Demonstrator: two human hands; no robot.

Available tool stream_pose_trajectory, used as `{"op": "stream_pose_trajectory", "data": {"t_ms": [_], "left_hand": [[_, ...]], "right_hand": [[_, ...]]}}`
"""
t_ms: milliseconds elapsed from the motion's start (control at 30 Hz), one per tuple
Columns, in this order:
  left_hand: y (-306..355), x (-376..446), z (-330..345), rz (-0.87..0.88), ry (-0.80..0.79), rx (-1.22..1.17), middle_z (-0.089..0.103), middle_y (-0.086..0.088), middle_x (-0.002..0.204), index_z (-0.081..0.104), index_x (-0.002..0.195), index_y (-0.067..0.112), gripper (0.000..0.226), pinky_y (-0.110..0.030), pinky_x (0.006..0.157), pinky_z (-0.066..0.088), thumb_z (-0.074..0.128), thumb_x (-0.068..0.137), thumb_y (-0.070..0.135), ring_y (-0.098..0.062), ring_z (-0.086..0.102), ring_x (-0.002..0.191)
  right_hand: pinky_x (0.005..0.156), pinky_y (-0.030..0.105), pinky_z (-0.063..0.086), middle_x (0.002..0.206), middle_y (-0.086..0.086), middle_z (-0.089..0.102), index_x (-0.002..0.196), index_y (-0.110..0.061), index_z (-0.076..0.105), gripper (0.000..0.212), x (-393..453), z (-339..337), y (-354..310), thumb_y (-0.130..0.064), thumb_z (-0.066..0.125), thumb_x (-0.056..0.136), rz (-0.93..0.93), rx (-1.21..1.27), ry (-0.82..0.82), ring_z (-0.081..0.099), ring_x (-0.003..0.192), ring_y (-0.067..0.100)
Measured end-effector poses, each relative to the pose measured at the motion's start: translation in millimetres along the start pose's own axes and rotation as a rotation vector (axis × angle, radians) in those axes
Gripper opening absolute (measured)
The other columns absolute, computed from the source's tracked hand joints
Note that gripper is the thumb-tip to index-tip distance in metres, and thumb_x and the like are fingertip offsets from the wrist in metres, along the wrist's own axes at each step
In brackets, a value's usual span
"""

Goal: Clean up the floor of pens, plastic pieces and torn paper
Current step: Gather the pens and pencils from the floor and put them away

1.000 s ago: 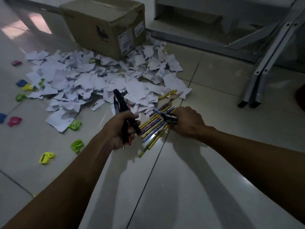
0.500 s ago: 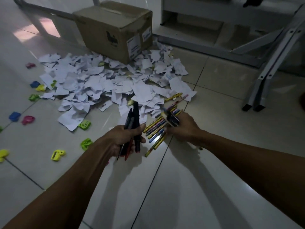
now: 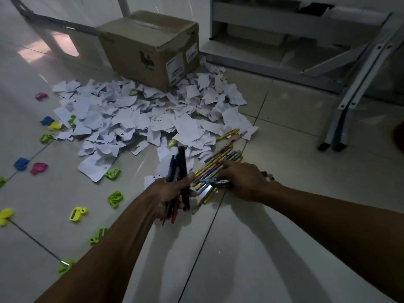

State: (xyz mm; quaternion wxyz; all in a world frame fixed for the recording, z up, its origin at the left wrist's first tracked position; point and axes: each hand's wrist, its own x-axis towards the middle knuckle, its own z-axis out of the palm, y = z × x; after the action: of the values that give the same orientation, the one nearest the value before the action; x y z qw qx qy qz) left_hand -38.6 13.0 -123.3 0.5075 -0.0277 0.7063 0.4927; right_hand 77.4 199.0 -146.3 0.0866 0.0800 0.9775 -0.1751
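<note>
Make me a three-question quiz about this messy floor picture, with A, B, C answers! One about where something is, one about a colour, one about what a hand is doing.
1. Where is the brown cardboard box?
A. Behind the heap of torn white paper
B. In front of the arms
C. On a chair

2. What colour is the small plastic piece lying right beside the blue plastic piece?
A. Orange
B. Pink
C. White

3. What is the left hand doing?
A. Resting open on the floor
B. Holding paper
C. Gripping a bunch of dark pens

Answers:
1 A, the box stands at the far edge of the paper heap.
2 B, a pink piece lies next to the blue one at the left.
3 C, its fingers are closed around several upright dark pens, while the right hand is down on the striped colourful pencils.
</note>
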Motion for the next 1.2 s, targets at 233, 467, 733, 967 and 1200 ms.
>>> {"op": "stream_pose_trajectory", "data": {"t_ms": [233, 467, 733, 967, 1200], "left_hand": [[-10, 7, -15, 0.021, 0.009, -0.209, 0.067, -0.01, 0.072, 0.064, 0.084, 0.011, 0.033, -0.031, 0.055, 0.05, 0.07, 0.076, 0.043, -0.025, 0.063, 0.066], [-3, 2, -10, 0.164, -0.01, -0.369, 0.069, -0.014, 0.077, 0.065, 0.094, 0.005, 0.03, -0.035, 0.058, 0.055, 0.069, 0.078, 0.03, -0.028, 0.069, 0.071], [9, 13, -8, 0.123, 0.047, -0.501, 0.061, -0.009, 0.068, 0.057, 0.085, 0.007, 0.008, -0.041, 0.065, 0.057, 0.054, 0.091, 0.008, -0.025, 0.063, 0.061], [18, 27, 4, 0.263, 0.256, -0.002, 0.055, -0.01, 0.057, 0.06, 0.086, 0.004, 0.015, -0.026, 0.042, 0.041, 0.072, 0.078, 0.003, -0.018, 0.05, 0.044], [32, 42, 29, 0.451, 0.315, 0.575, 0.062, -0.011, 0.075, 0.064, 0.102, 0.002, 0.041, -0.026, 0.046, 0.043, 0.084, 0.069, 0.017, -0.02, 0.058, 0.057]], "right_hand": [[0.069, 0.037, 0.051, 0.117, -0.003, 0.053, 0.117, -0.032, 0.063, 0.028, -1, 3, 9, -0.043, 0.051, 0.093, -0.131, -0.161, -0.034, 0.06, 0.09, 0.023], [0.067, 0.032, 0.039, 0.111, 0.004, 0.059, 0.109, -0.021, 0.053, 0.017, 3, 9, 9, -0.03, 0.049, 0.095, -0.113, -0.318, -0.074, 0.06, 0.095, 0.026], [0.07, 0.032, 0.039, 0.111, 0.009, 0.058, 0.107, -0.017, 0.053, 0.022, 7, -2, -3, -0.033, 0.056, 0.093, 0.075, -0.208, -0.264, 0.057, 0.098, 0.026], [0.067, 0.031, 0.035, 0.104, 0.007, 0.059, 0.108, -0.017, 0.053, 0.019, -6, -2, -8, -0.028, 0.054, 0.092, -0.051, -0.357, -0.182, 0.057, 0.092, 0.024], [0.06, 0.029, 0.049, 0.085, 0.003, 0.065, 0.092, -0.019, 0.062, 0.017, -16, -9, 31, -0.034, 0.06, 0.085, 0.351, 0.236, 0.028, 0.063, 0.077, 0.023]]}}
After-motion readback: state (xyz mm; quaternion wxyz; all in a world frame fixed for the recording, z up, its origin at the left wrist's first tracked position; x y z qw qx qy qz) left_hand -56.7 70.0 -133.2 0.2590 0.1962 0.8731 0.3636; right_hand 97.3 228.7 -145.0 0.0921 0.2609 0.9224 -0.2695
